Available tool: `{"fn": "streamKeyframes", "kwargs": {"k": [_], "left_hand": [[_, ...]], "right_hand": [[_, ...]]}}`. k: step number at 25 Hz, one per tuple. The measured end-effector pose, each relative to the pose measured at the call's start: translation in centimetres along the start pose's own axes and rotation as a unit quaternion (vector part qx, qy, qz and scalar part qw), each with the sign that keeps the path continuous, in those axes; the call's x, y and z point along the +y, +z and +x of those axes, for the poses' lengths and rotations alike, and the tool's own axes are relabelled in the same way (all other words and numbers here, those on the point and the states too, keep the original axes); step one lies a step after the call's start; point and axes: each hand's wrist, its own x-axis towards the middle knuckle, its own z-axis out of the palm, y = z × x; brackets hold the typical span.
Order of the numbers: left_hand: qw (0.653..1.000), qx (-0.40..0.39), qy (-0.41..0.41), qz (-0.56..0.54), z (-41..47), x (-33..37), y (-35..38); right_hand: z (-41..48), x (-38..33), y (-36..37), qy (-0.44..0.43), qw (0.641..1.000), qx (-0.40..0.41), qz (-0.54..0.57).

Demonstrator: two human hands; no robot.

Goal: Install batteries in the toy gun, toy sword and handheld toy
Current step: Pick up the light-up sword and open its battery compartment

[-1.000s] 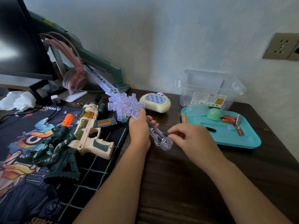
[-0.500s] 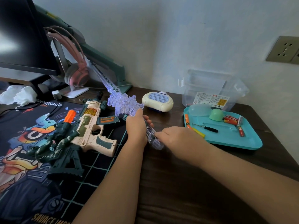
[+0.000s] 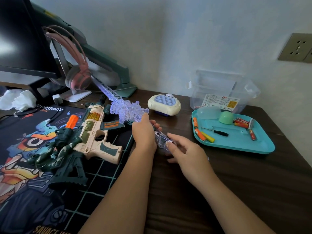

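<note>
The clear plastic toy sword (image 3: 125,109) lies across the desk, its snowflake guard glowing blue and its blade reaching back left. My left hand (image 3: 144,132) grips the sword's handle just below the guard. My right hand (image 3: 184,149) rests at the handle's lower end, fingertips on the clear grip where a battery shows inside. The beige and green toy gun (image 3: 91,134) lies on the desk mat to the left. The cream handheld toy (image 3: 164,103) with blue bubble buttons sits behind the hands. Loose batteries (image 3: 197,130) lie in the teal tray (image 3: 236,146).
The tray also holds a small black screwdriver (image 3: 217,132), a green dome (image 3: 226,117) and more red batteries (image 3: 241,122). A clear plastic bin (image 3: 222,92) stands behind it. A monitor, pink headphones (image 3: 76,71) and crumpled tissue (image 3: 18,100) crowd the back left.
My right hand has slid left along the sword handle and now sits at its lower end. The tray's orange and yellow batteries, hidden before, have come into view.
</note>
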Motion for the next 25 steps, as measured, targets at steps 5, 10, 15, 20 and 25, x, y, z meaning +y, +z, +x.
{"fn": "streamKeyframes", "kwargs": {"k": [5, 10, 15, 20, 25], "left_hand": [[0.999, -0.004, -0.030, -0.012, -2.0, -1.3, 1.2], [0.994, -0.081, -0.017, 0.065, -5.0, -3.1, 2.9], [0.978, -0.123, 0.032, 0.165, -6.0, -4.7, 3.1], [0.966, -0.132, 0.074, 0.209, -6.6, -5.3, 3.3], [0.940, -0.133, 0.113, 0.293, -12.0, -6.6, 4.0]], "right_hand": [[-0.7, -0.2, -2.4, 0.035, 0.995, 0.062, 0.066], [-0.3, -0.9, -3.1, 0.053, 0.961, 0.244, 0.123], [0.0, -0.9, -4.2, 0.138, 0.918, 0.294, 0.227], [-1.4, -0.4, -5.3, 0.145, 0.921, 0.279, 0.229], [-3.8, 1.4, -7.4, 0.228, 0.891, 0.283, 0.273]]}}
